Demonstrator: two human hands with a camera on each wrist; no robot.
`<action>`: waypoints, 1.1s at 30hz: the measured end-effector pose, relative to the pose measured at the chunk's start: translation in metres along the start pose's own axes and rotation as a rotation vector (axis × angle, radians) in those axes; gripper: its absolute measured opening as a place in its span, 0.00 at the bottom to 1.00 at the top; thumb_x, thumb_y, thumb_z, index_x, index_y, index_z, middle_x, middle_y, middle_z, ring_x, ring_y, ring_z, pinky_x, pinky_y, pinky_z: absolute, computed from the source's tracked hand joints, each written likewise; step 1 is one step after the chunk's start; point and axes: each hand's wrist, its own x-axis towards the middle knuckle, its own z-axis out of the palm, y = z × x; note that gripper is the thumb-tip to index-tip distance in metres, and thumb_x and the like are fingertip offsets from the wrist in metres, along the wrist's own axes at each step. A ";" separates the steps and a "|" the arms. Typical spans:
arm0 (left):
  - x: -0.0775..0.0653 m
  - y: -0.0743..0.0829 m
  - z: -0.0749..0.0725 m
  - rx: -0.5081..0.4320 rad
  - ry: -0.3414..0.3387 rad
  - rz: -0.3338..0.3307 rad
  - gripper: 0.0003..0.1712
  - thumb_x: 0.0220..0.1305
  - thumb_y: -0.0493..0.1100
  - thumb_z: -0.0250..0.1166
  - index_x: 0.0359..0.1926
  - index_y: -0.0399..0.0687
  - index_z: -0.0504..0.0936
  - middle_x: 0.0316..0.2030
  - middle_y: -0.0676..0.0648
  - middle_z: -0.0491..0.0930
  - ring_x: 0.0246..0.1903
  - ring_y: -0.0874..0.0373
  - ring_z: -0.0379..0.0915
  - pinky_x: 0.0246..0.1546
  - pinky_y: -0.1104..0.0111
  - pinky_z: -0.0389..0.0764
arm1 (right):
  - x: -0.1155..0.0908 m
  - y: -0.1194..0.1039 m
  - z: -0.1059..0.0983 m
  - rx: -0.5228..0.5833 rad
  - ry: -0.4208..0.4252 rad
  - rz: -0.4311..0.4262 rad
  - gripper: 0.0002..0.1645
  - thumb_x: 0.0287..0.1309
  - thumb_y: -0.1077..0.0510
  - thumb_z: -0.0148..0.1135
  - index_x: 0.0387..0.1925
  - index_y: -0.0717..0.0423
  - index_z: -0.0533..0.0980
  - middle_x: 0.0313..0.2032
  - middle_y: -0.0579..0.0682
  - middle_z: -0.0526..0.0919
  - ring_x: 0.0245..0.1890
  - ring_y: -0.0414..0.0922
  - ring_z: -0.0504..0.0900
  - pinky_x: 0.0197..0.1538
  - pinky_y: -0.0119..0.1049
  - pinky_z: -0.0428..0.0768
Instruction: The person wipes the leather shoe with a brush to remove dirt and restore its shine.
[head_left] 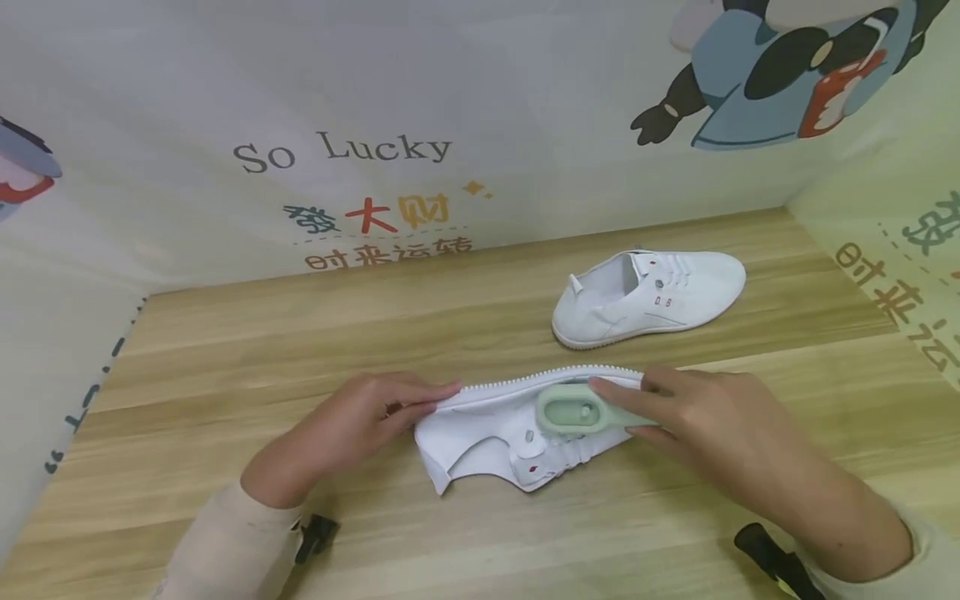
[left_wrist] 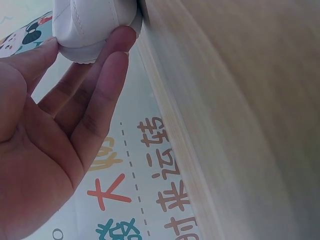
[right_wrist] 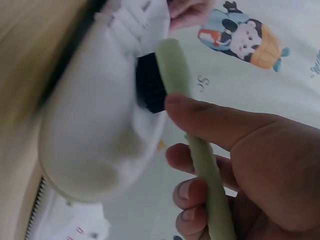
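Note:
A white lace-up shoe (head_left: 480, 425) lies tipped on its side, its toothed sole edge facing away from me. My left hand (head_left: 348, 429) pinches its heel end; the left wrist view shows thumb and fingers on the white heel (left_wrist: 95, 25). In my right hand (head_left: 723, 425) is a pale green shoe brush (head_left: 558, 409), gripped by its handle. Dark bristles (right_wrist: 150, 82) touch the upper near the laces in the right wrist view, where the thumb presses along the brush handle (right_wrist: 207, 175). The bristles are hidden in the head view.
A second white shoe (head_left: 675, 292) stands upright on the wood-grain table (head_left: 262, 342), behind the first and to the right. Pale printed sheets (head_left: 525, 100) rise at the back and both sides. Black wrist-camera parts (head_left: 318, 533) show by both sleeves.

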 end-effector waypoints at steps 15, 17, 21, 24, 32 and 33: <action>0.004 0.001 -0.001 0.006 -0.017 -0.005 0.23 0.66 0.40 0.60 0.59 0.65 0.76 0.50 0.63 0.79 0.51 0.68 0.74 0.51 0.67 0.75 | 0.031 -0.027 0.035 0.006 0.014 -0.099 0.33 0.43 0.51 0.75 0.55 0.35 0.77 0.29 0.41 0.76 0.19 0.38 0.70 0.21 0.31 0.69; 0.004 0.001 -0.001 0.007 -0.017 0.000 0.23 0.66 0.40 0.60 0.59 0.65 0.76 0.49 0.63 0.79 0.51 0.68 0.74 0.50 0.67 0.76 | 0.036 -0.032 0.039 0.010 0.020 -0.122 0.34 0.42 0.49 0.75 0.56 0.35 0.77 0.29 0.41 0.75 0.20 0.39 0.71 0.22 0.31 0.70; 0.004 0.000 -0.001 -0.002 -0.024 0.007 0.22 0.66 0.40 0.60 0.60 0.63 0.76 0.48 0.63 0.80 0.47 0.68 0.75 0.47 0.69 0.77 | 0.043 -0.042 0.045 0.011 0.029 -0.138 0.33 0.43 0.48 0.75 0.55 0.35 0.77 0.30 0.42 0.76 0.21 0.40 0.75 0.21 0.33 0.71; 0.002 0.000 0.000 -0.001 -0.026 0.008 0.22 0.66 0.41 0.60 0.60 0.63 0.76 0.47 0.63 0.80 0.47 0.68 0.75 0.47 0.68 0.77 | 0.045 -0.046 0.047 0.007 0.013 -0.119 0.32 0.43 0.46 0.74 0.55 0.33 0.77 0.31 0.42 0.77 0.22 0.40 0.76 0.20 0.33 0.70; -0.001 0.000 -0.002 0.016 -0.015 0.014 0.23 0.65 0.39 0.61 0.60 0.64 0.76 0.47 0.62 0.80 0.47 0.68 0.75 0.47 0.69 0.76 | 0.038 -0.042 0.040 -0.002 0.000 -0.053 0.32 0.44 0.48 0.74 0.55 0.30 0.77 0.30 0.39 0.76 0.22 0.38 0.75 0.20 0.31 0.66; -0.001 -0.001 -0.002 0.016 -0.016 0.015 0.23 0.65 0.39 0.61 0.60 0.64 0.76 0.47 0.62 0.80 0.47 0.68 0.74 0.47 0.69 0.76 | 0.036 -0.040 0.039 0.001 0.000 -0.043 0.32 0.44 0.48 0.74 0.55 0.30 0.77 0.29 0.39 0.76 0.21 0.37 0.74 0.20 0.30 0.65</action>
